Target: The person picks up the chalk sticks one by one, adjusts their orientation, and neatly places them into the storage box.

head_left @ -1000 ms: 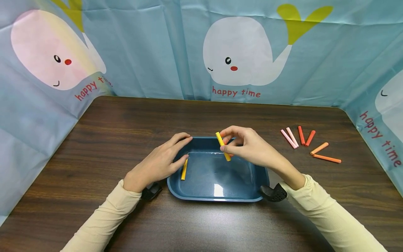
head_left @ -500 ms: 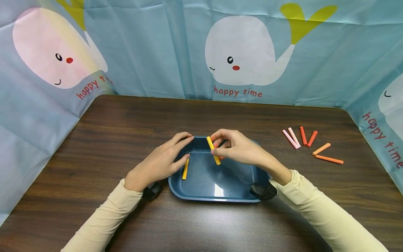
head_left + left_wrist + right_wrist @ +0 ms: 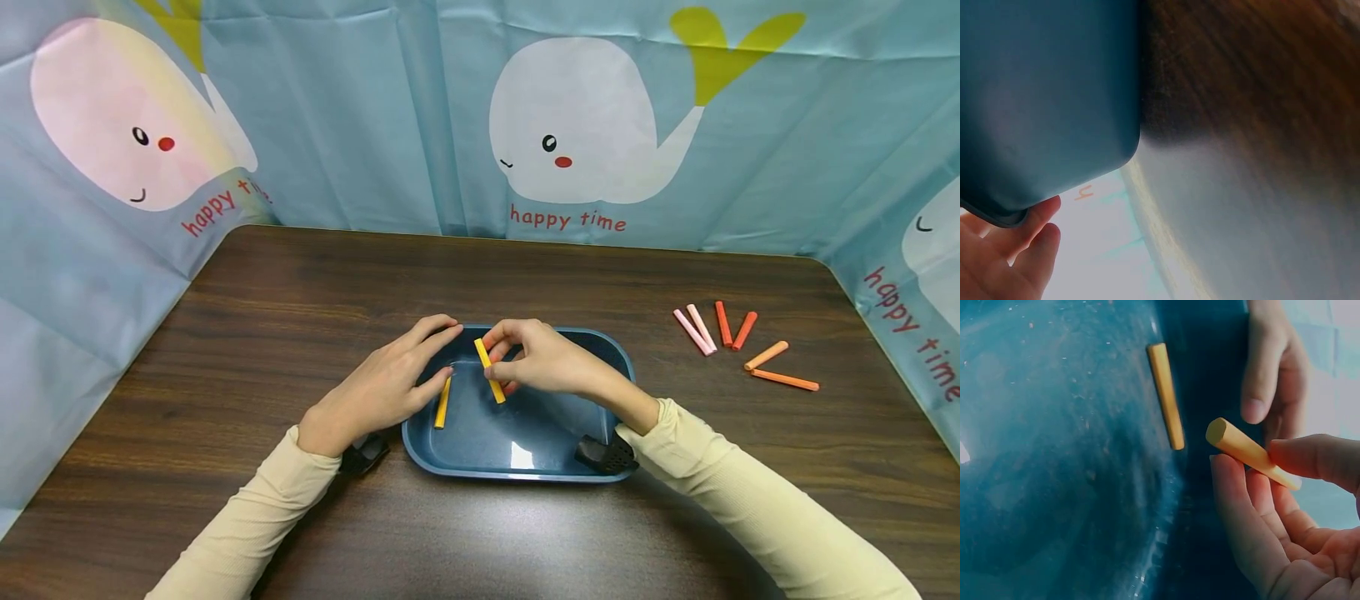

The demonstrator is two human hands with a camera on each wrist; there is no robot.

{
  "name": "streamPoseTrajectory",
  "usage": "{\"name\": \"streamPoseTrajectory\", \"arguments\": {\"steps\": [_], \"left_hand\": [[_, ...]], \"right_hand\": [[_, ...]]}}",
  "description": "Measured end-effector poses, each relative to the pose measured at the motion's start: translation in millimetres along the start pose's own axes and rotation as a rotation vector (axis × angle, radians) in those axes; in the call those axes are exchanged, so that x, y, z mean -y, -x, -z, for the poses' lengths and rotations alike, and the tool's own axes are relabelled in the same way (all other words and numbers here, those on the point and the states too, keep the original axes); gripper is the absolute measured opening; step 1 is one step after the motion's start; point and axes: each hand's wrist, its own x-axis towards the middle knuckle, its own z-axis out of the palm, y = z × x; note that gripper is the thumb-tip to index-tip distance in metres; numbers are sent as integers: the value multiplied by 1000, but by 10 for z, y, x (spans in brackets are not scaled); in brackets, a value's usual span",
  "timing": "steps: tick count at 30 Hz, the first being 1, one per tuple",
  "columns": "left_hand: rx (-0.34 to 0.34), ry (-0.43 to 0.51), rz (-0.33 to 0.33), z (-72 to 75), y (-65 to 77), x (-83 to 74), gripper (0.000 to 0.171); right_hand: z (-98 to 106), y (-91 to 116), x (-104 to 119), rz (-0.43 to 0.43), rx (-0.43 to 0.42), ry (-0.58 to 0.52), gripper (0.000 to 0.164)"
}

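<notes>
My right hand (image 3: pixel 543 360) pinches a yellow crayon-like stick (image 3: pixel 490 371) between thumb and fingers. In the right wrist view this stick (image 3: pixel 1244 450) slants above the tray wall, its faceted end facing the camera. A second yellow stick (image 3: pixel 442 404) lies inside the blue tray (image 3: pixel 517 477) along its left side, its far end hidden under my left thumb in the head view. My left hand (image 3: pixel 378 379) rests at the tray's back left corner, fingers relaxed, the thumb reaching over the inside. In the left wrist view its fingertips (image 3: pixel 1041 215) are right at the tray's rim.
To the right on the brown table (image 3: pixel 480 533) lie two pink sticks (image 3: pixel 697 331), two red sticks (image 3: pixel 733 325) and two orange sticks (image 3: pixel 776 367). A blue curtain with whale prints (image 3: pixel 570 117) hangs behind the table. Black wrist devices (image 3: pixel 603 454) sit at both wrists.
My right hand has carried the held yellow stick leftward and slightly nearer to me, across the tray toward the other yellow stick. My left hand has kept its place at the tray.
</notes>
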Motion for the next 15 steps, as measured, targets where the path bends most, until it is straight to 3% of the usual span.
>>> {"name": "streamPoseTrajectory", "arguments": {"steps": [15], "left_hand": [[2, -1, 4, 0, 9, 5, 54]], "right_hand": [[-129, -116, -36, -95, 82, -37, 33]]}}
